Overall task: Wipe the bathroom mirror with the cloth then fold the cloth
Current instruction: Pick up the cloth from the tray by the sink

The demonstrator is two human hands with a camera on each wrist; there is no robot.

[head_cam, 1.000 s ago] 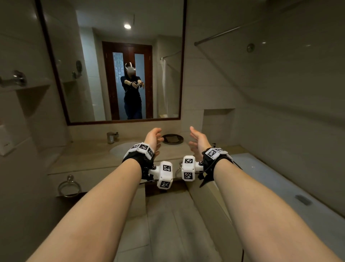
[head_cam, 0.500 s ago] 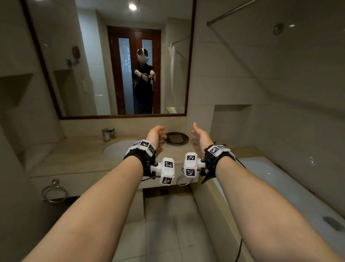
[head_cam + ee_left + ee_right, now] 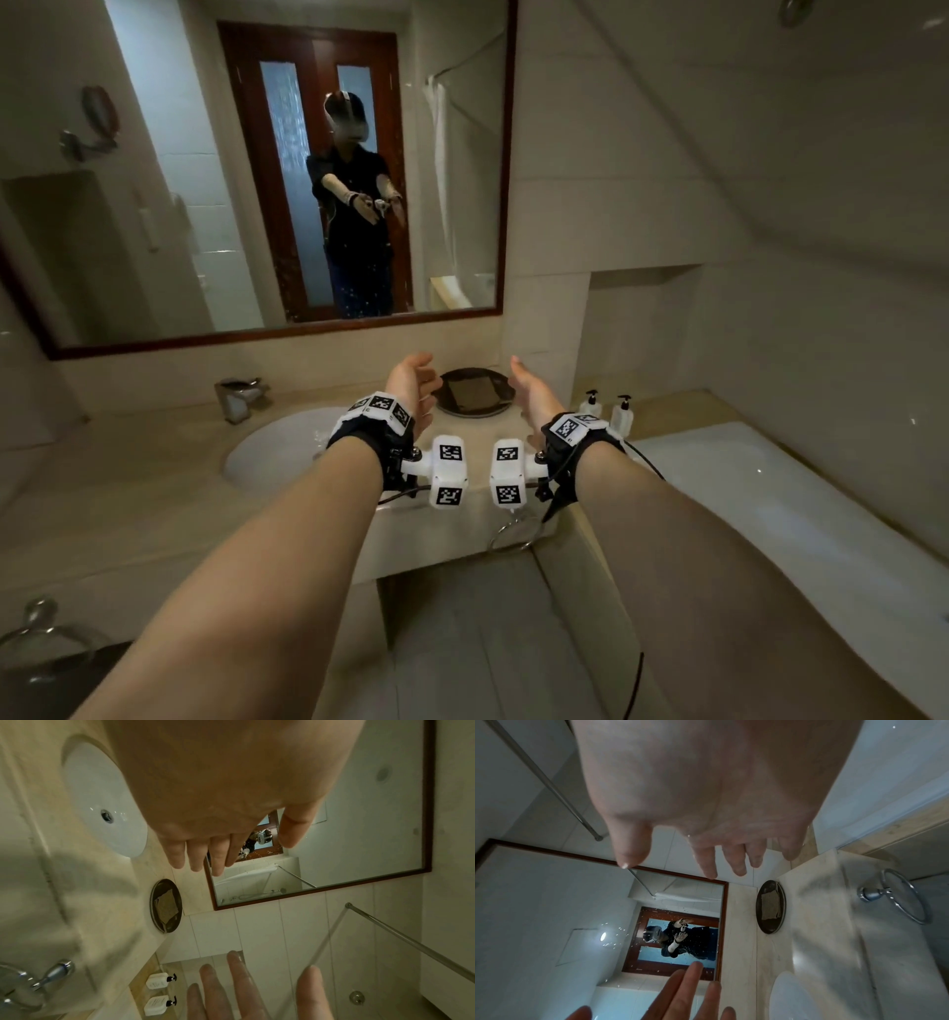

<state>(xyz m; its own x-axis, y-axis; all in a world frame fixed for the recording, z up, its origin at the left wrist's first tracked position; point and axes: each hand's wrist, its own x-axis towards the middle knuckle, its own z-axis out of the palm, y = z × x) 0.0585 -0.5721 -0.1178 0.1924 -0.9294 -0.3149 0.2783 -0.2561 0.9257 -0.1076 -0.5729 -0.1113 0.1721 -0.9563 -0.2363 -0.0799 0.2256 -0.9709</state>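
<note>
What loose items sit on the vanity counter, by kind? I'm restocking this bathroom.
Pump bottles: 2, white
Round dark tray: 1
Folded cloth on the tray: 1
Total: 4

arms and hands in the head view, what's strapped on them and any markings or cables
Both forearms are bare, no sleeves. The left hand and right hand wear no gloves. Each wrist carries a black strap topped with white square-code tags and a white boxy camera module bearing the same black-and-white codes. A thin black cable trails from the right wrist.
</note>
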